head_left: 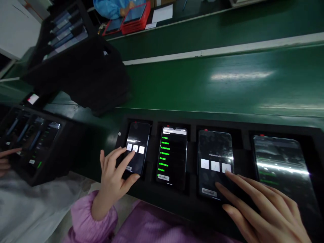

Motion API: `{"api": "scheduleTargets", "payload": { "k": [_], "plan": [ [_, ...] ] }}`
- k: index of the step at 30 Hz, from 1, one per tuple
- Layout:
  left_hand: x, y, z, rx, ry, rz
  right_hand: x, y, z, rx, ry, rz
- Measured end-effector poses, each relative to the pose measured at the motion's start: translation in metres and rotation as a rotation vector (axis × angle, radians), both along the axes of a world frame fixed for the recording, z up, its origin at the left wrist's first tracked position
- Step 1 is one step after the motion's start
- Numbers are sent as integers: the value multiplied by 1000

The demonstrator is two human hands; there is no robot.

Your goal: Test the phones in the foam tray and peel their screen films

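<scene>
Several phones lie side by side in a black tray [192,126] in front of me. My left hand [113,179] reaches over the leftmost phone [136,145], index fingertip touching one of three white squares on its screen. My right hand [263,209] rests over the third phone [215,162], a fingertip on the right-hand white square there. Between them the second phone [172,155] shows a list of green text lines. The fourth phone [280,165] at the right reflects glare. Both hands hold nothing.
A green conveyor belt [227,81] runs behind the tray. A black bag [86,77] sits on it at the left. Another tray of phones [32,141] stands far left, with another person's fingers [6,158] on it. Red trays [134,17] lie far back.
</scene>
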State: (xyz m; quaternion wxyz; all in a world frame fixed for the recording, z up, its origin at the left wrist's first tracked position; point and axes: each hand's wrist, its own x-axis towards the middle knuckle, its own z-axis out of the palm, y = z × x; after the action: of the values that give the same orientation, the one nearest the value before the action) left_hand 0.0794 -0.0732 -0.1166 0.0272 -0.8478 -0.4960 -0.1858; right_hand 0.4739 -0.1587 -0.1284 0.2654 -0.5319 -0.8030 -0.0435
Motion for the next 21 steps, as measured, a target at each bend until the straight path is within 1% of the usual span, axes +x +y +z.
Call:
{"api": "scheduleTargets", "payload": {
  "k": [2,4,6,11,13,17,21],
  "plan": [
    [11,10,3,-25,55,-2,-1,1,0,6,3,8],
    [22,15,6,-32,85,-2,-3,2,0,12,5,19],
    [33,14,9,-16,58,-37,-5,4,1,19,9,26],
    [59,5,11,-47,22,-214,-5,6,3,38,10,39],
    [67,4,9,-54,37,-235,-4,6,3,38,-1,45],
    [71,3,9,-43,61,-227,-3,6,0,39,-17,48],
    [66,-4,14,-20,49,-293,-4,6,0,60,1,33]
  ]
}}
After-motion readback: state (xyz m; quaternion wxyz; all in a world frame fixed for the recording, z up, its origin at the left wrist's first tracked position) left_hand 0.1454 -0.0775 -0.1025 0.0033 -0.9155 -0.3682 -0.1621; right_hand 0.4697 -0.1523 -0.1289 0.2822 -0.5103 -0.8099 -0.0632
